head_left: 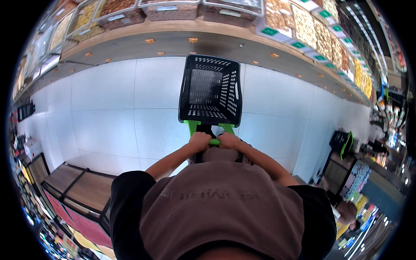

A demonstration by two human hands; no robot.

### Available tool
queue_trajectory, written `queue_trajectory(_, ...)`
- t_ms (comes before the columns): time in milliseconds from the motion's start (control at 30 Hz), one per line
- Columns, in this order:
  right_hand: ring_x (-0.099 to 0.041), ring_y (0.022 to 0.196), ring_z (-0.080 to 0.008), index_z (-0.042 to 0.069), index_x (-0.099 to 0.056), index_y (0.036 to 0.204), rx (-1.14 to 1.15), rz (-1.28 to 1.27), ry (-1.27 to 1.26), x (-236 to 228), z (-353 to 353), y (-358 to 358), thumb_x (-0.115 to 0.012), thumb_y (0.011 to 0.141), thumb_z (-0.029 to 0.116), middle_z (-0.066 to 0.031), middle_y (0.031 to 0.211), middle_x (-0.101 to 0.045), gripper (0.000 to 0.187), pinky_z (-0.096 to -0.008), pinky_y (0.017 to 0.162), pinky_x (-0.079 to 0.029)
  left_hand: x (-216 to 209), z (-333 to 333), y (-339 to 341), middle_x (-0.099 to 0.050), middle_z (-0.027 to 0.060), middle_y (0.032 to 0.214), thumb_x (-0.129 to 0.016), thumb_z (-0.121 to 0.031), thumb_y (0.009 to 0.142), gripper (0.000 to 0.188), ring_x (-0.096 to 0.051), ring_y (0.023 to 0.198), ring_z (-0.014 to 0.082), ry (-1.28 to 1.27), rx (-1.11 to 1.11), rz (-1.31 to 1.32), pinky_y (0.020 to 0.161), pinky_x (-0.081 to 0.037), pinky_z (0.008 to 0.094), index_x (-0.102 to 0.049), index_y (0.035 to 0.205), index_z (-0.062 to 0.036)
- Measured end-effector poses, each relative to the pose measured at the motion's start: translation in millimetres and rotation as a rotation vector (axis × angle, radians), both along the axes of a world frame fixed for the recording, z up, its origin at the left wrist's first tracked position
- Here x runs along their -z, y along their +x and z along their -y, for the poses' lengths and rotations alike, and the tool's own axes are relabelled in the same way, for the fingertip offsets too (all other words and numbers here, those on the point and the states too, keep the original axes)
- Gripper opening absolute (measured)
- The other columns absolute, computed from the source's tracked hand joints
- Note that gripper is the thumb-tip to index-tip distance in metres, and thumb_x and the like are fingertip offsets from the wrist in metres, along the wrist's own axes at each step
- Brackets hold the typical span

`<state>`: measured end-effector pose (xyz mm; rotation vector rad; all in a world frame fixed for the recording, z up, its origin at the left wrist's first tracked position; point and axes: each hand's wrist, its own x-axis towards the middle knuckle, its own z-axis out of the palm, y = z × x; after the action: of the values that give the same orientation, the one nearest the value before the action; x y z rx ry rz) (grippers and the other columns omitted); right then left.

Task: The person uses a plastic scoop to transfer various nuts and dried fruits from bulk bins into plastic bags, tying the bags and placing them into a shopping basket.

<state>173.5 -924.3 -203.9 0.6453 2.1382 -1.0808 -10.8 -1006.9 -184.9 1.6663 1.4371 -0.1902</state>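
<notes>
head: basket (210, 89) over pale tiles (104, 93), food bins (170, 11) beyond

Floor (104, 93): pale, large-tiled, across mid-frame. Black perforated basket (212, 113) over it at centre — can't see what meets the tiles. Wood-edged shelf (173, 27) curves along the top of the frame — filled clear bins (171, 12) upper left to top centre, green-tagged boxes (305, 27) upper right.

A black perforated basket cart (207, 89) with green handle (215, 141) stands upright on pale tiles (104, 91).
</notes>
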Motion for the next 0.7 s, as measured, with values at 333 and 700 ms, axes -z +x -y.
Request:
queue_trajectory(333,-0.069,0.083,-0.0364,0.006,-0.073,0.082,-0.487,-0.095,0.162,-29.9,-61.4,-86.0,-0.065,0.074,0.026,-0.0186,0.083,-0.07,0.023,-0.0478,0.079,-0.055,2.7,18.0,-18.8,-0.072,0.0192,0.09,-0.066,-0.026,0.078,0.024,-0.07,0.085,0.037,0.046,-0.55,0.038,0.078,-0.056,0.0496,-0.071,0.089,-0.0054)
queue_trajectory(700,-0.071,0.084,-0.0331,0.006,-0.073,0.078,-0.781,-0.311,0.357,-34.4,-166.1,-179.4,-0.068,0.069,0.023,-0.0163,0.082,-0.071,0.02,-0.0431,0.076,-0.057,17.2,-60.5,-44.8,-0.07,0.0236,0.09,-0.065,-0.026,0.08,0.025,-0.069,0.085,0.0424,0.177,-0.938,0.015,0.08,-0.055,0.0522,-0.071,0.089,-0.0031)
